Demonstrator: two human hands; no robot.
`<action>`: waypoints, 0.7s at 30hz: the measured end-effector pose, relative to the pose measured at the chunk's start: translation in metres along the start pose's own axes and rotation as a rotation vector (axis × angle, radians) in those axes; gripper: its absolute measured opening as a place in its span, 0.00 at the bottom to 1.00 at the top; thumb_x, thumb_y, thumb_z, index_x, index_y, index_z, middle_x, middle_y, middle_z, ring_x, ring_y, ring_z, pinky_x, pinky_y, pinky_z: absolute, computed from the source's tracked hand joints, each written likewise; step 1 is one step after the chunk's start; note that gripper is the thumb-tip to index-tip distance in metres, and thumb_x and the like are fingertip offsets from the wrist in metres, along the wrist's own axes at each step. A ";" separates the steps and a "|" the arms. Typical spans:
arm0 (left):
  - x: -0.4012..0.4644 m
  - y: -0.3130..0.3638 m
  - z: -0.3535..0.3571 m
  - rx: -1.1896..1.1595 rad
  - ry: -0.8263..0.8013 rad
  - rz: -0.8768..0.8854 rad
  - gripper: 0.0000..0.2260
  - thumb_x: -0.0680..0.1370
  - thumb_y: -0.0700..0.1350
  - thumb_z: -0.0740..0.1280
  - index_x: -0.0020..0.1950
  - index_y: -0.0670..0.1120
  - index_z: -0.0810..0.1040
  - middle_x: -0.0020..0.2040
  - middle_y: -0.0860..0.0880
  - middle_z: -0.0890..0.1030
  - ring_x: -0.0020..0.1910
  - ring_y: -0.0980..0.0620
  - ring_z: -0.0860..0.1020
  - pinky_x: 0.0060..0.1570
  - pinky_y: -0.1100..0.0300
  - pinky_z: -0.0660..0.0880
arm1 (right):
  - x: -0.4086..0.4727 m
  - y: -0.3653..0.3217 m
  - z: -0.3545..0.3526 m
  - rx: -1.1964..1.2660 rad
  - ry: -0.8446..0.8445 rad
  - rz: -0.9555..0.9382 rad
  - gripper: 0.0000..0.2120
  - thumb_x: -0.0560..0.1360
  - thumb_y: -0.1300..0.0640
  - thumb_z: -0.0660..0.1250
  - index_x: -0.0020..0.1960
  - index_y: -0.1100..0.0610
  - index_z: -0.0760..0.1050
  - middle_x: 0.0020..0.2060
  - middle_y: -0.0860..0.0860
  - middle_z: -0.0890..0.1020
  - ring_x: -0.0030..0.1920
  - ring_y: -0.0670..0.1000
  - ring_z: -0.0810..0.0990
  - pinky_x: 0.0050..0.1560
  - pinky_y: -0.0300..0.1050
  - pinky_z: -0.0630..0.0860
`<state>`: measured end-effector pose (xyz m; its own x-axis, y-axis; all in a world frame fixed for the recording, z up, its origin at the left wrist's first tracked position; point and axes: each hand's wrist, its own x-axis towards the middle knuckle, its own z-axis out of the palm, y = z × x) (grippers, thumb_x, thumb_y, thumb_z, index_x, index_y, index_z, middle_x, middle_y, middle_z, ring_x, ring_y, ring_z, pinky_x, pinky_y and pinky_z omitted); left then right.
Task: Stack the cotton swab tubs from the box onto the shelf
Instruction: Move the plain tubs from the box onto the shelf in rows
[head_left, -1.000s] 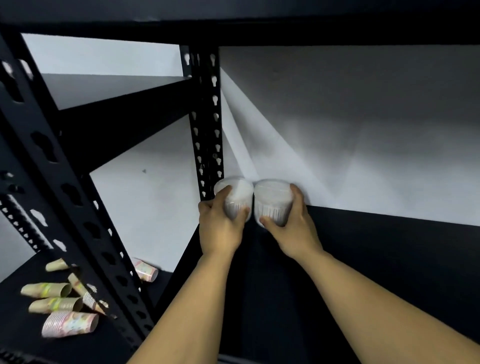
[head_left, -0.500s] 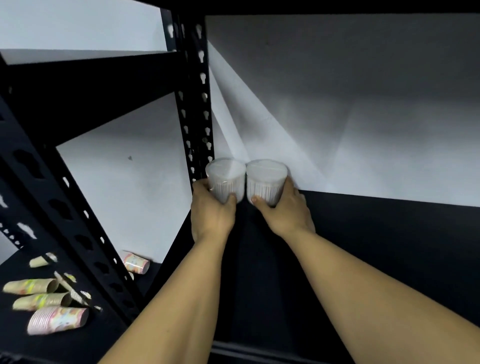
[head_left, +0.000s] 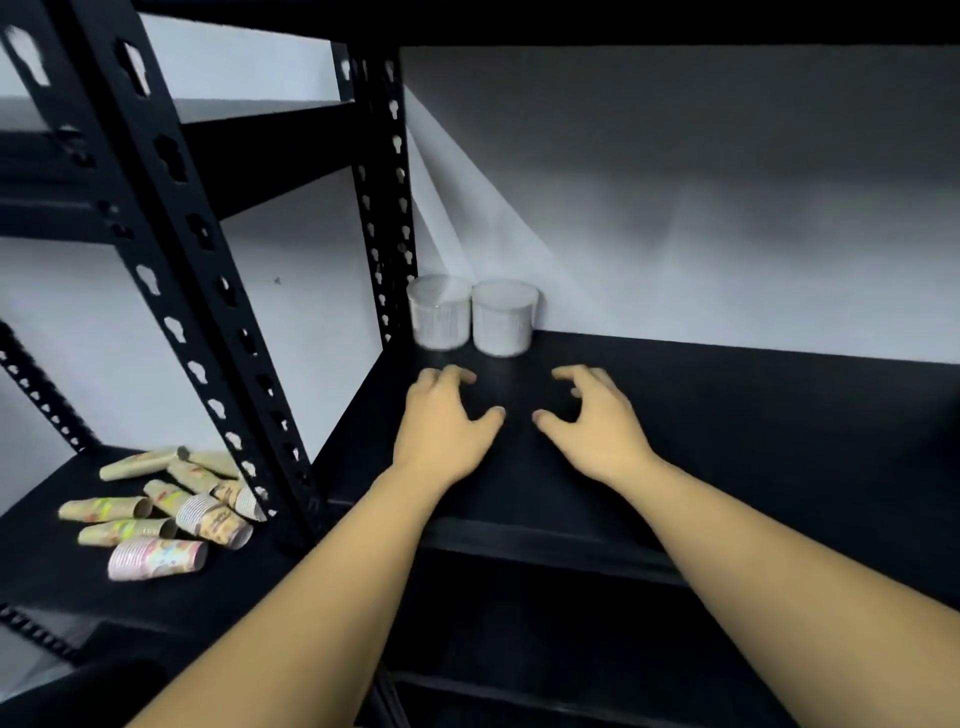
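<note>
Two clear round cotton swab tubs stand side by side at the back left corner of the black shelf, against the white wall. The left tub sits beside the rear post, the right tub touches it. My left hand hovers over the shelf a short way in front of the left tub, fingers loosely curled and holding nothing. My right hand hovers in front of the right tub, likewise empty with fingers spread. The box is out of view.
A black perforated upright stands just left of the tubs, and a front upright slants across the left. On the neighbouring shelf to the left lie several stacks of paper cups. An upper shelf board runs overhead.
Both hands held a tub at the shelf's back corner; now they have let go and pulled back toward me, leaving the two tubs standing on the shelf.
</note>
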<state>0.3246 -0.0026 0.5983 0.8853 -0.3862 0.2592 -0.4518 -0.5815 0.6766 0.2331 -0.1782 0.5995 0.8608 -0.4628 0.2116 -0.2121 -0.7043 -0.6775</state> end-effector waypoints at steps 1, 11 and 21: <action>-0.019 0.006 -0.001 0.016 -0.015 0.034 0.23 0.73 0.57 0.73 0.65 0.51 0.75 0.62 0.51 0.74 0.64 0.50 0.73 0.61 0.55 0.73 | -0.016 0.003 -0.008 -0.003 -0.004 -0.015 0.26 0.74 0.45 0.73 0.70 0.47 0.71 0.66 0.44 0.72 0.67 0.48 0.73 0.66 0.47 0.73; -0.207 0.071 0.021 0.244 -0.035 0.315 0.17 0.75 0.57 0.70 0.61 0.53 0.79 0.56 0.57 0.74 0.59 0.55 0.70 0.60 0.55 0.70 | -0.203 0.064 -0.090 -0.097 -0.017 -0.111 0.20 0.75 0.41 0.68 0.65 0.43 0.72 0.61 0.37 0.72 0.62 0.46 0.71 0.59 0.50 0.76; -0.332 0.080 0.091 0.366 -0.344 0.274 0.19 0.76 0.59 0.67 0.65 0.53 0.77 0.58 0.54 0.73 0.61 0.51 0.71 0.60 0.53 0.72 | -0.344 0.155 -0.114 -0.188 -0.182 0.073 0.21 0.77 0.43 0.68 0.67 0.47 0.73 0.62 0.43 0.75 0.63 0.48 0.71 0.65 0.52 0.72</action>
<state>-0.0159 0.0138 0.5038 0.6709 -0.7331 0.1112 -0.7230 -0.6134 0.3179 -0.1484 -0.1896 0.5019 0.9055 -0.4236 0.0258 -0.3439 -0.7681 -0.5401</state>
